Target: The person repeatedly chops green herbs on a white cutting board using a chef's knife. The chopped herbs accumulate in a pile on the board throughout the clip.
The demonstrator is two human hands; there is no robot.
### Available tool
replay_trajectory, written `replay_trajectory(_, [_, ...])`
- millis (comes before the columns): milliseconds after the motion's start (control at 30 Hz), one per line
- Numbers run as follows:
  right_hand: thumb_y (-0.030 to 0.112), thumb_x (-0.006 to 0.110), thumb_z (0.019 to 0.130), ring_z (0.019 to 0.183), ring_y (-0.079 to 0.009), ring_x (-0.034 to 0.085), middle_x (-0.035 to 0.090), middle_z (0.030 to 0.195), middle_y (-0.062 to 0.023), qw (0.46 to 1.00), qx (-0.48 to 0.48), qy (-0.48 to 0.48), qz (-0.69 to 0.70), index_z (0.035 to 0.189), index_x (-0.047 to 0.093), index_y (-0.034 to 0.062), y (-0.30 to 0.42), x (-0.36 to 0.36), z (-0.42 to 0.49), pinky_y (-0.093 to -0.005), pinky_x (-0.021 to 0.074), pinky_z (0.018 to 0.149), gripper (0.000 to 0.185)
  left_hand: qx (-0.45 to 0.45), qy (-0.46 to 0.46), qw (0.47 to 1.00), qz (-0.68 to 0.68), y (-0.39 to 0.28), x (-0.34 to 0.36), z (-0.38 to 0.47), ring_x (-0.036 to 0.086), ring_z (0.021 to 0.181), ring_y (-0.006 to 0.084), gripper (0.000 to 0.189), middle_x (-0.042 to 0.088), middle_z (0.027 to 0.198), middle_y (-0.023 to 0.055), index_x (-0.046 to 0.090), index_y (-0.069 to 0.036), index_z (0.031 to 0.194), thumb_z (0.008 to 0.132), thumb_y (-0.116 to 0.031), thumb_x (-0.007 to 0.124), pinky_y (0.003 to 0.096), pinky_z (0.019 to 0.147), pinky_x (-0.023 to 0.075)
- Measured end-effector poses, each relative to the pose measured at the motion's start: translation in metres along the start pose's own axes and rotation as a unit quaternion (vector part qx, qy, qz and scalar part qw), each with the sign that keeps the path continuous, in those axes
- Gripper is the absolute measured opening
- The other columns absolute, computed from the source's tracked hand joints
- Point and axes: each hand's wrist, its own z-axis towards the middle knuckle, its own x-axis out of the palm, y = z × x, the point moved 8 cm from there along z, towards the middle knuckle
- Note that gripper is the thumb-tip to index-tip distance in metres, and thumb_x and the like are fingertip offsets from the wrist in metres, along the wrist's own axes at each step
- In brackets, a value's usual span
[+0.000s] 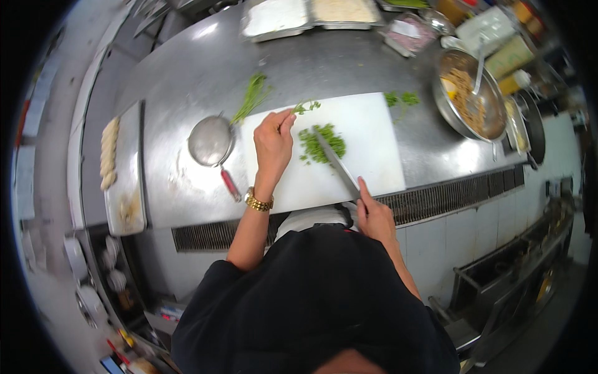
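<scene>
My left hand, with a gold watch at the wrist, pinches a small sprig of green herb above the far left part of the white cutting board. In my right hand is the handle of a kitchen knife, index finger along its top. The blade's tip lies over a pile of chopped green herbs at the board's middle. Green stems rest on the steel counter past the board's far left corner, and leafy sprigs lie beyond its right edge.
A fine-mesh strainer with a red handle sits left of the board. Further left is a long tray holding pieces of dough. A steel bowl of food with a utensil stands at right. Filled trays line the counter's far side.
</scene>
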Motion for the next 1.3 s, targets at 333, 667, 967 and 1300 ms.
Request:
replay_trajectory(333, [0.011,0.065,0.100,0.063,-0.0398,0.067,0.064,0.070,-0.0176,0.986,-0.095,0.050,-0.129,0.169,0.043,0.0400,0.034,0.005,-0.004,-0.0560,0.0566,0.066,0.078,-0.191,-0.031,0.976,0.103,0.100,-0.003,-0.107,0.073,0.079,0.0326,0.019,0.075,0.090,0.0183,0.084,0.001,0.104,0.093,-0.015,0.084,0.0420,0.076,0.0561])
replay_trajectory(667, [0.014,0.065,0.101,0.065,-0.0443,0.068,0.066,0.073,-0.0218,0.975,-0.060,0.124,-0.176,0.166,0.050,0.0354,0.049,0.000,-0.009,-0.0576,0.0573,0.068,0.070,-0.232,-0.022,0.971,0.062,0.113,-0.002,-0.121,0.078,0.083,0.0277,0.022,0.080,0.092,0.0178,0.085,0.001,0.103,0.092,-0.018,0.086,0.0382,0.080,0.0592])
replay_trajectory(967, [0.016,0.064,0.102,0.065,-0.0452,0.069,0.067,0.075,-0.0242,0.970,-0.061,0.136,-0.190,0.166,0.049,0.0349,0.053,0.002,-0.003,-0.0585,0.0574,0.067,0.069,-0.286,0.002,0.958,0.026,0.130,0.004,-0.130,0.076,0.073,0.0240,0.025,0.081,0.086,0.0171,0.084,0.004,0.102,0.095,-0.020,0.083,0.0361,0.072,0.0589])
replay_trajectory(1300, [0.011,0.064,0.100,0.062,-0.0420,0.068,0.064,0.071,-0.0214,0.966,-0.059,0.133,-0.212,0.166,0.050,0.0348,0.057,0.004,-0.001,-0.0558,0.0570,0.065,0.072,-0.295,-0.001,0.955,0.025,0.131,0.001,-0.133,0.077,0.082,0.0334,0.024,0.080,0.091,0.0200,0.084,0.002,0.100,0.094,-0.021,0.083,0.0432,0.080,0.0587])
